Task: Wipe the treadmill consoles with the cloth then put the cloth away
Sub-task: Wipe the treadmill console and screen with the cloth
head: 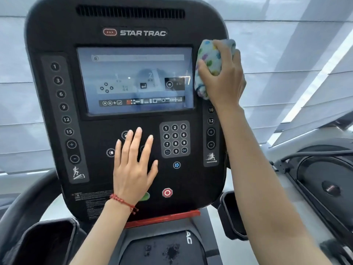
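Head view showed me a black treadmill console (pixel 131 31) filling most of the frame, its screen (pixel 133 79) lit. My right hand (pixel 223 77) was clenched around a bunched cloth (pixel 209 60) with coloured spots, pressing it against the console's right edge, just beside the screen and above the right column of buttons. My left hand (pixel 133 165) lay flat on the panel below the screen, fingers spread, gripping nothing, just left of the number keypad (pixel 174 139). A red bracelet (pixel 123 202) circled that wrist. A red stop button (pixel 167 192) sat near the hand's lower right.
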`<state>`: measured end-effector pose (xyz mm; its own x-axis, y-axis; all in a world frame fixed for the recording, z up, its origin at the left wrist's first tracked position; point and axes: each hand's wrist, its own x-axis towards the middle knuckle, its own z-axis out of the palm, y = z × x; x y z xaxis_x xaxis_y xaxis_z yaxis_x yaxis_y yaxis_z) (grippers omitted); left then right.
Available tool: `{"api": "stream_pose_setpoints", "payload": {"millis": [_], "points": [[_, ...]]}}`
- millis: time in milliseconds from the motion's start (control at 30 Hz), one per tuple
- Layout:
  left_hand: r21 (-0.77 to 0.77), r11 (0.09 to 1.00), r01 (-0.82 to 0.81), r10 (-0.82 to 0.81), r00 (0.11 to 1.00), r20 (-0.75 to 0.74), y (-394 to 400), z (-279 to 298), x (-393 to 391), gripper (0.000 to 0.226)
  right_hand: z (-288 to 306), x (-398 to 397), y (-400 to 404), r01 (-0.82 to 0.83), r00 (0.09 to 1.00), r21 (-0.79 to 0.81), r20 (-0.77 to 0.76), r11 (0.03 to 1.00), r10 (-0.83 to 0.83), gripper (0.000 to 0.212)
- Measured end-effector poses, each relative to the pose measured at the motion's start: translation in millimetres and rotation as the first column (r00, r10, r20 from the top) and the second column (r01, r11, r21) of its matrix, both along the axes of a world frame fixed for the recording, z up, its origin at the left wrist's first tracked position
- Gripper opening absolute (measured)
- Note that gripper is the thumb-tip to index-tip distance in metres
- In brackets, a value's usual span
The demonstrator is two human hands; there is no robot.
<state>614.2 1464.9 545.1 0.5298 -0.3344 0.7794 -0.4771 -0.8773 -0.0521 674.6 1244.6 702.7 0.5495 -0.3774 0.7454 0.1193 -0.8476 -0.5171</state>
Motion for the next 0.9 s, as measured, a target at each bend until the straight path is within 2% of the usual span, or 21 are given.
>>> {"api": "stream_pose_setpoints", "payload": {"millis": [100,233,567,767,900], "points": [[-0.003,1.000,0.003,-0.003,1.000,0.002,0.2,0.2,-0.2,0.049,12.3,9.0,-2.5,-0.015,1.000,-0.005,0.012,1.000,0.015,0.045],[-0.004,1.000,0.001,-0.001,1.000,-0.005,0.0,-0.5,-0.8,0.050,-0.8,-1.5,-3.0,-0.013,0.999,-0.006,-0.030,1.000,0.013,0.048],[0.003,1.000,-0.010,0.010,1.000,-0.025,-1.4,-0.1,-4.2,0.051,-122.2,-86.3,6.4,-0.017,0.996,-0.068,-0.088,0.998,0.011,0.046],[0.031,0.999,-0.006,0.008,0.996,-0.092,0.2,-2.0,-15.7,0.052,-153.2,-119.3,13.1,-0.014,0.991,-0.046,-0.131,0.999,0.008,0.047],[0.048,0.999,0.019,-0.012,0.989,-0.146,1.0,-7.3,-30.0,0.053,-158.1,-136.9,16.6,-0.007,0.978,0.042,-0.207,0.999,0.015,0.049]]}}
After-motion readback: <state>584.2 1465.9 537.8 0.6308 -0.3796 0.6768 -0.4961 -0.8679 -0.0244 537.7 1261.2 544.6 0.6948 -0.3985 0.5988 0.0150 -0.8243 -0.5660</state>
